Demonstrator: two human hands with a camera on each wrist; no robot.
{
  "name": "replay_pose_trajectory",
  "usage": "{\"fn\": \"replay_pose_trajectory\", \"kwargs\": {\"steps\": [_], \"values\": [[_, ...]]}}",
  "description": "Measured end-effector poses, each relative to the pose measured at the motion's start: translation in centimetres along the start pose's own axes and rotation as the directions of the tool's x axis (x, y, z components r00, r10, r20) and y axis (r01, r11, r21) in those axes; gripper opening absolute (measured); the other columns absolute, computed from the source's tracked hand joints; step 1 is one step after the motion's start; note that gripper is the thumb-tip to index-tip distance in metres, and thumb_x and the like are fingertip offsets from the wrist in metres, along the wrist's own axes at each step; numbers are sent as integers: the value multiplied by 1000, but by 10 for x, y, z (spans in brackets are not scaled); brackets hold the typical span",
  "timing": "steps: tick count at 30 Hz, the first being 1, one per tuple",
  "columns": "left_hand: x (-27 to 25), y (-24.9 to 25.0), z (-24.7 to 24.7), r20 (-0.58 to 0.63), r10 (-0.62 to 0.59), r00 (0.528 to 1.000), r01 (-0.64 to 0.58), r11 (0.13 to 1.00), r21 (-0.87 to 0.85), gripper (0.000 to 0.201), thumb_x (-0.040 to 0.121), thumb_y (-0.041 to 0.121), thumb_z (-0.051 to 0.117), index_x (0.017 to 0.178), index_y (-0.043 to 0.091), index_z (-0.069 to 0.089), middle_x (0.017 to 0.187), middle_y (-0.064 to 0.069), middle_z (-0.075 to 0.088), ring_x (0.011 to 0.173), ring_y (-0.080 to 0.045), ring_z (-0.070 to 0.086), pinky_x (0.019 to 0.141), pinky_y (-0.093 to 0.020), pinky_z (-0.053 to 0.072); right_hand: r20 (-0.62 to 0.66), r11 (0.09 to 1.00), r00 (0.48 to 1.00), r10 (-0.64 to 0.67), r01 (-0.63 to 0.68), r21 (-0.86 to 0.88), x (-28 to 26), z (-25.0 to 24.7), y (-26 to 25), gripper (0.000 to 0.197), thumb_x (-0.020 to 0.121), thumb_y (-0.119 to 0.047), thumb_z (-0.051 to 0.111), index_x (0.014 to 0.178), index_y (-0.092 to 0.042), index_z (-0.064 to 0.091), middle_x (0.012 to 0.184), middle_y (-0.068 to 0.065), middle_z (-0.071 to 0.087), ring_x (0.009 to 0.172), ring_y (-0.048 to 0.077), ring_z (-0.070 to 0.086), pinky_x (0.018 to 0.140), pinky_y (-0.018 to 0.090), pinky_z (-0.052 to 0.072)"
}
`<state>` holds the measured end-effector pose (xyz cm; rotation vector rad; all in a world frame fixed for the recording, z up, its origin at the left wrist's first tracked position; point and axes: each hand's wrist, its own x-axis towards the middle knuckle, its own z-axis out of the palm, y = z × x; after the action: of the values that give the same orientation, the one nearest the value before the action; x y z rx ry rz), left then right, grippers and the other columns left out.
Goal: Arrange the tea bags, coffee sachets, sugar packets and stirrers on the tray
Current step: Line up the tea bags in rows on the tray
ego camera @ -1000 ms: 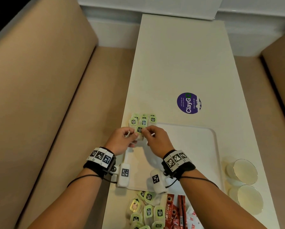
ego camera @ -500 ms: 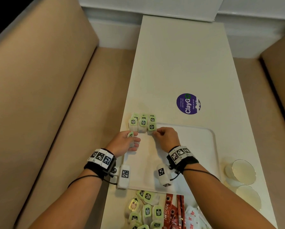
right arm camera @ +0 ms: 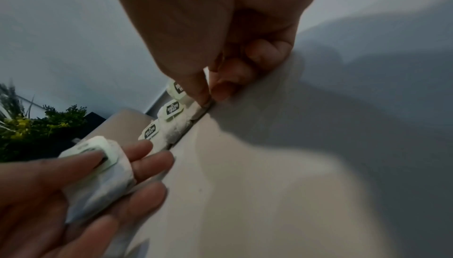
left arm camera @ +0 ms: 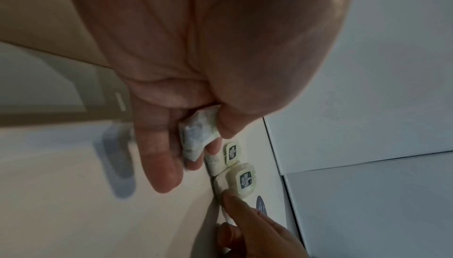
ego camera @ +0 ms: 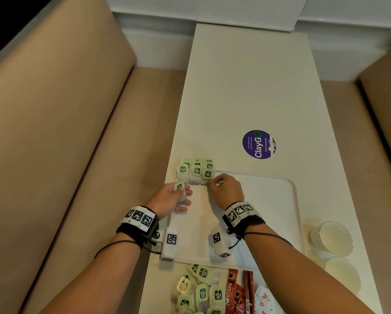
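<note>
From my feed, right hand (right arm camera: 220,58) pinches a tea bag (right arm camera: 198,110) at the tray (right arm camera: 269,165) edge; left hand (right arm camera: 73,194) holds another tea bag (right arm camera: 102,169).

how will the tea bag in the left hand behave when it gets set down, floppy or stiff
Probably floppy and light: the tea bag sags and creases over the left hand's fingers. Its green tag looks loosely attached, so it may flop aside. Unlikely to roll or slide.

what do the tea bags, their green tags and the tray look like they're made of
Tea bags: soft white filter paper, seemingly; matte and crumpled, and the one in the left hand bends round the fingers. Green tags: thin printed card or paper, flat with clean cut edges and a slight sheen. Tray: probably moulded plastic; smooth off-white with a rounded raised rim.
</note>
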<state>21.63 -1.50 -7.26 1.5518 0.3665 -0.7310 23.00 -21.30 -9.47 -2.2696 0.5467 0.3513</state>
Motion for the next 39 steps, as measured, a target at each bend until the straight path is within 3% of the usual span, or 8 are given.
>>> {"fn": "replay_pose_trajectory", "kwargs": {"steps": [6, 12, 17, 21, 26, 29, 33, 39], "values": [[9, 10, 5, 5, 36, 999, -36, 999, 20, 22, 108, 19, 43, 115, 18, 64, 122, -6, 66, 94, -22, 71, 74, -35, 59, -15, 998, 1000, 1, -1, -60, -1, -2, -4, 24, 88, -50, 62, 90, -27, 66, 87, -7, 69, 83, 19, 65, 74, 30, 53], [17, 12, 5, 18, 44, 999, -45, 998, 51, 22, 107, 15, 44, 113, 15, 65, 123, -8, 64, 96, -23, 69, 75, -36, 59, -33, 998, 999, -9, 7, -62, 3, 0, -3, 25, 88, -51, 62, 91, -26, 67, 89, -4, 71, 84, 20, 67, 77, 33, 55], [14, 12, 4, 38, 32, 999, -33, 999, 19, 22, 107, 17, 44, 116, 14, 64, 119, -9, 67, 92, -24, 71, 75, -36, 60, -39, 1000, 999, -17, 18, 22, -3, -5, -1, 35, 87, -53, 66, 87, -19, 56, 80, -3, 64, 75, 19, 61, 64, 31, 46], [6, 14, 2, 88, 32, 996, -29, 999, -34, 27, 108, 19, 41, 122, 12, 64, 120, -9, 70, 93, -25, 73, 71, -32, 60, 55, 976, 984, -170, 160, 148, -16, 0, 3, 25, 89, -43, 69, 81, -22, 59, 69, -9, 59, 63, 9, 54, 60, 26, 41], [0, 15, 0, 134, 72, 988, -63, 996, -67, 26, 108, 16, 42, 124, 19, 63, 121, -10, 70, 96, -21, 73, 69, -31, 61, 254, 926, 898, -359, 309, 215, -33, 7, -1, 24, 97, -42, 65, 113, -27, 73, 56, -8, 49, 49, 2, 42, 55, 15, 35], [-2, 17, 0, 153, 81, 985, -71, 995, -66, 28, 108, 15, 41, 126, 18, 62, 121, -6, 69, 91, -17, 72, 68, -33, 62, 266, 911, 875, -404, 360, 200, -37, 8, -4, 16, 98, -38, 63, 103, -26, 73, 54, -11, 49, 49, 3, 44, 58, 19, 37], [-5, 21, -4, 141, 117, 983, -108, 992, -69, 20, 105, 17, 49, 120, 19, 61, 112, 2, 73, 92, -18, 73, 66, -35, 62, 224, 902, 884, -410, 355, 247, -37, 13, -7, 9, 96, -33, 66, 95, -27, 73, 62, -11, 59, 56, 3, 50, 64, 23, 45], [0, 16, -14, 10, 128, 992, -128, 990, 57, 10, 94, 15, 68, 100, 8, 63, 101, -12, 71, 82, -23, 73, 60, -30, 59, 185, 916, 907, -377, 336, 220, -32, 16, -7, 12, 94, -32, 68, 100, -23, 74, 77, -12, 66, 65, -3, 55, 67, 15, 42]]}}
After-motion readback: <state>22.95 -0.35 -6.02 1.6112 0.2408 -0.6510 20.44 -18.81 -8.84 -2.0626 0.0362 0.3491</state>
